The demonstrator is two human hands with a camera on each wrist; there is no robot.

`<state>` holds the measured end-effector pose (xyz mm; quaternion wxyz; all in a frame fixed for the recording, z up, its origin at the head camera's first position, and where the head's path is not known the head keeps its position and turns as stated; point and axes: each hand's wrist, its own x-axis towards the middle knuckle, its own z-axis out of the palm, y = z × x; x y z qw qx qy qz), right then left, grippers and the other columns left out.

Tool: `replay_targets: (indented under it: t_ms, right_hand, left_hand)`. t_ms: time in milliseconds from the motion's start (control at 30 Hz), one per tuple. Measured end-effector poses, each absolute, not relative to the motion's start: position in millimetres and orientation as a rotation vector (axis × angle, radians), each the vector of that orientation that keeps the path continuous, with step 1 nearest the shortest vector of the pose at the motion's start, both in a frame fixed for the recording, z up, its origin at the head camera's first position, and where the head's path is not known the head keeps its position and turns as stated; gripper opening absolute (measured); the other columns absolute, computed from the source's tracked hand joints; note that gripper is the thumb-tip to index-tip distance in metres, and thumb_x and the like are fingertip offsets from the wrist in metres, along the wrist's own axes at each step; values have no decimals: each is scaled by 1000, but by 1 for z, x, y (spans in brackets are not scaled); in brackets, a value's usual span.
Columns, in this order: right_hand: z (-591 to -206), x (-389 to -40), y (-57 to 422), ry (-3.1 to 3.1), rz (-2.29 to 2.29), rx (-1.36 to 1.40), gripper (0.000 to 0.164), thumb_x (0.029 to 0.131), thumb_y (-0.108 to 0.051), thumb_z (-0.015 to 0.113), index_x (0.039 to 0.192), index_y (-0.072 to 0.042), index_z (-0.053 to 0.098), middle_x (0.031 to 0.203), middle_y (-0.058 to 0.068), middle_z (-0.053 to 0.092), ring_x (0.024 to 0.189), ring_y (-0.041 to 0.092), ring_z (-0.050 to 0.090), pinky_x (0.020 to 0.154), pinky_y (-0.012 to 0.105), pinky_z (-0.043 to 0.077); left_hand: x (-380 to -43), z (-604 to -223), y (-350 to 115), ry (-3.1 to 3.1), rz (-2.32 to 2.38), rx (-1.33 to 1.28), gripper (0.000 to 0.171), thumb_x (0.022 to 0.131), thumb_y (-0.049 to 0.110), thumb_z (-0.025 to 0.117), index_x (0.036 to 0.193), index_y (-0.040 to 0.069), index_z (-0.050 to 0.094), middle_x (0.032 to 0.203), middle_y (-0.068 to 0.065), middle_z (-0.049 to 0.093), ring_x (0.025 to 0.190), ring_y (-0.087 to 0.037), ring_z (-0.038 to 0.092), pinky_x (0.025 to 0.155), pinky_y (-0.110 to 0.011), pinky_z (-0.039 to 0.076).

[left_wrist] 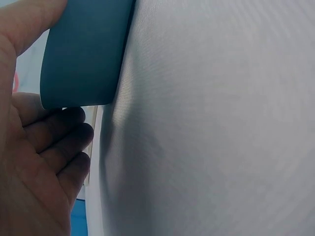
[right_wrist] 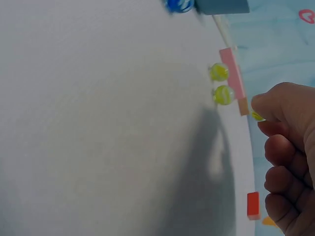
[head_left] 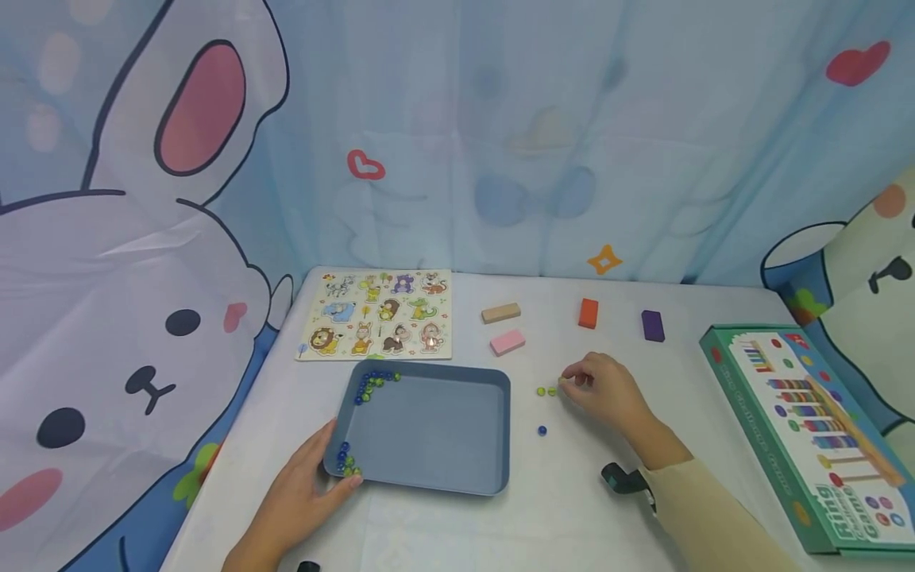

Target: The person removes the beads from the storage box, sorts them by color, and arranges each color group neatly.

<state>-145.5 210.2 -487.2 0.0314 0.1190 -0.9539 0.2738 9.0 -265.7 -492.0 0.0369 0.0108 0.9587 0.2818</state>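
Note:
A blue-grey tray (head_left: 429, 481) lies on the table, with blue and yellow-green marbles gathered in its two left corners. My left hand (head_left: 300, 485) holds its near left corner, thumb along the near side and fingers against the left side; the left wrist view shows the tray wall (left_wrist: 83, 59) between them. To the right of the tray, my right hand (head_left: 604, 393) pinches a yellow-green marble (right_wrist: 257, 116) between thumb and forefinger. Two more yellow-green marbles (right_wrist: 224, 95) rest on the cloth beside those fingertips. Nearer to me sits a blue marble (head_left: 542, 430).
An animal puzzle board (head_left: 379, 315) lies behind the tray. Tan (head_left: 501, 313), pink (head_left: 507, 342), orange (head_left: 588, 313) and purple (head_left: 653, 326) blocks are spread along the back. A green game box (head_left: 808, 437) stands at the right edge, before a printed curtain (head_left: 536, 143).

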Motion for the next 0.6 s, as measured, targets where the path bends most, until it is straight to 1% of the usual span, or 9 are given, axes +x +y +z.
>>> replay_targets:
  t_ms: [300, 600]
  right_hand:
    - [-503, -147, 217, -2975, 827, 401, 8, 87, -15, 83, 94, -12, 81, 78, -4, 60, 77, 14, 51, 66, 27, 45]
    - [-506, -143, 216, -3001, 843, 371, 10, 85, -16, 84, 94, -12, 80, 78, -4, 60, 77, 14, 52, 66, 24, 46]
  left_hand:
    - [9, -492, -265, 2940, 860, 21, 106, 89, 71, 69, 166, 9, 30, 168, -16, 37, 154, -42, 39, 121, -65, 39]
    - [10, -492, -265, 2953, 876, 40, 104, 90, 69, 70, 165, 9, 31, 167, -17, 39, 152, -42, 41, 119, -65, 40]
